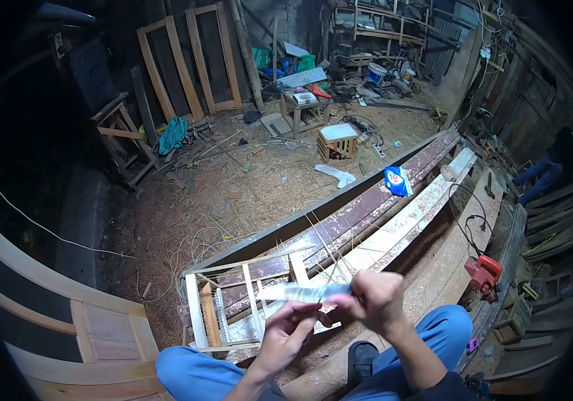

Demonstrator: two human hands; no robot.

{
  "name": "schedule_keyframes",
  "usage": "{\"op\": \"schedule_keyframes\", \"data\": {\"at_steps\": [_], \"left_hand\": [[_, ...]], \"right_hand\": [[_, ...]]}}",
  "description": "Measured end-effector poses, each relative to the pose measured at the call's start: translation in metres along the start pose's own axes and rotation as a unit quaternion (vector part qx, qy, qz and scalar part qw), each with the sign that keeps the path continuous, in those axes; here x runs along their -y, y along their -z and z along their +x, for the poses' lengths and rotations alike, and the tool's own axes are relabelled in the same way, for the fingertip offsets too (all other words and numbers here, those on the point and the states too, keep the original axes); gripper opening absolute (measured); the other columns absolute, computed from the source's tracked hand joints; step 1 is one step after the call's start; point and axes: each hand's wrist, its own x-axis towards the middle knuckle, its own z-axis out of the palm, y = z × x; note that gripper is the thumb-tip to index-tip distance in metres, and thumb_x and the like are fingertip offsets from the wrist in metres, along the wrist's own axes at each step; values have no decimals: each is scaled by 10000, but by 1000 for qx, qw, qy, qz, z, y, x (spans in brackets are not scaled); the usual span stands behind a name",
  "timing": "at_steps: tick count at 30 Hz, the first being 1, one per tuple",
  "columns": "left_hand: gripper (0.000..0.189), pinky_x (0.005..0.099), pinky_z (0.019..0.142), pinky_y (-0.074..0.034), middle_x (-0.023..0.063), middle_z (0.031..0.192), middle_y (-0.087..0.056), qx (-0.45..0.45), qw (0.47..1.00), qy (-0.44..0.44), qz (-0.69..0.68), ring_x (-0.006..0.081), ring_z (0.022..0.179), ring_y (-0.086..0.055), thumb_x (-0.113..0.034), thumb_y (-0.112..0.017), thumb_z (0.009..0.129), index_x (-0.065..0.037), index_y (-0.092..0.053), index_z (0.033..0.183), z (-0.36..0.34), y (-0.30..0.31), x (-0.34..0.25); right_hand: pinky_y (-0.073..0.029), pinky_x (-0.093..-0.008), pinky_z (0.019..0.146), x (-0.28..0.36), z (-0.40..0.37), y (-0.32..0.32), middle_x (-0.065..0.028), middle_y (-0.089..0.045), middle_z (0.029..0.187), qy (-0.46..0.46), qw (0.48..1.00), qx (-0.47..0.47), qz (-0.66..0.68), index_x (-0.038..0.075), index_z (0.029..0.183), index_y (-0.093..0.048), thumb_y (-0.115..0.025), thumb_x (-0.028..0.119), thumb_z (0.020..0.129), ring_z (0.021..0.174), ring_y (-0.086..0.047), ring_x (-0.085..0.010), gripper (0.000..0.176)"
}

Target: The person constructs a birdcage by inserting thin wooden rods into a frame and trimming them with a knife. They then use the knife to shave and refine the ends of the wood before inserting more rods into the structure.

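Note:
My right hand (377,301) is closed around the handle of a knife (303,293), whose broad blade is smeared by motion and points left. Just below the blade, my left hand (288,334) pinches a thin strip (321,302), with its fingertips curled close to my right thumb. The exact contact of blade and strip is blurred. In front of my hands lies a small slatted wooden frame (247,294) with a row of fine teeth or pegs along one side. Several long thin strips (323,237) lie across the boards beyond it.
Long planks (393,230) strewn with shavings run away to the right. On them rest a blue packet (397,181) and a red power tool (484,272). A panelled wooden door (109,331) stands at left; a slatted crate (338,142) sits on the floor. Someone's legs (539,177) show at right.

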Motion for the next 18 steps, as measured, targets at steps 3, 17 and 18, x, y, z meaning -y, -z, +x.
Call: {"op": "schedule_keyframes", "data": {"at_steps": [3,17,18], "left_hand": [[150,189,522,-375,126,912,-707,-20,1000,-8,-20,28,605,-473,-123,-585,993,-29,-574,1110,3,-8,-4],[247,222,734,-521,97,1021,-734,-32,994,36,95,89,884,-664,-92,-614,981,20,-642,1199,5,-16,4],[259,218,714,-523,84,1026,-739,-24,993,40,106,77,868,-663,-88,-619,976,8,-652,1214,6,-17,5]], "right_hand": [[-389,-365,408,-18,5,10,-52,-457,482,-122,991,-59,2,93,663,-482,-764,428,834,407,-537,-243,471],[-328,-197,466,-7,1,24,80,-559,622,-329,900,55,281,39,910,-630,-823,180,821,555,-448,8,255],[-328,-197,466,-10,-1,21,80,-559,622,-329,900,54,282,39,910,-630,-823,180,821,555,-448,8,255]]}}
